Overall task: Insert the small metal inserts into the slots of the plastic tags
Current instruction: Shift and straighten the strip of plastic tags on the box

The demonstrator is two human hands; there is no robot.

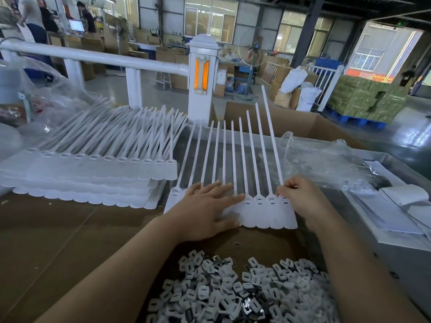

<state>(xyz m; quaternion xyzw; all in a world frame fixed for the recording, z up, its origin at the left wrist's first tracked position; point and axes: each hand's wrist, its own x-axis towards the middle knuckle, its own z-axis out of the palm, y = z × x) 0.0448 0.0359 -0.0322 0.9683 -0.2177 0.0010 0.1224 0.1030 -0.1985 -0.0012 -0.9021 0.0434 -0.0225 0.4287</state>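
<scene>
Left hand (205, 210): lies flat, palm down, on the row of tags, fingers (224, 190) spread and released, gripping nothing.
Right hand (300, 197): at the right end of the row, fingers (285, 191) pinched together at the head of the last tag; whether an insert sits between them I cannot tell.
Tags (263, 213): one joined white row lies on the surface just ahead of the hands, flat bodies toward the person, long thin tails fanning away; the slotted heads show near both ends of the row, the middle ones covered by the left hand.
Inserts (245, 290): a heap of small white and dark pieces in the near foreground, between the two forearms.
Loose insert (236, 245): one piece lies alone on the brown surface between the heap and the row.
Stack (93, 178): more rows of tags piled to the left, tails pointing away and right.
Surface (58, 241): brown, cardboard-like.
Plastic bag (326, 164): clear, crumpled, to the right of the row, beyond the right hand.
Box (303, 127): open cardboard, behind the tag tails.
Post (202, 78): white, with orange reflectors, behind the surface.
</scene>
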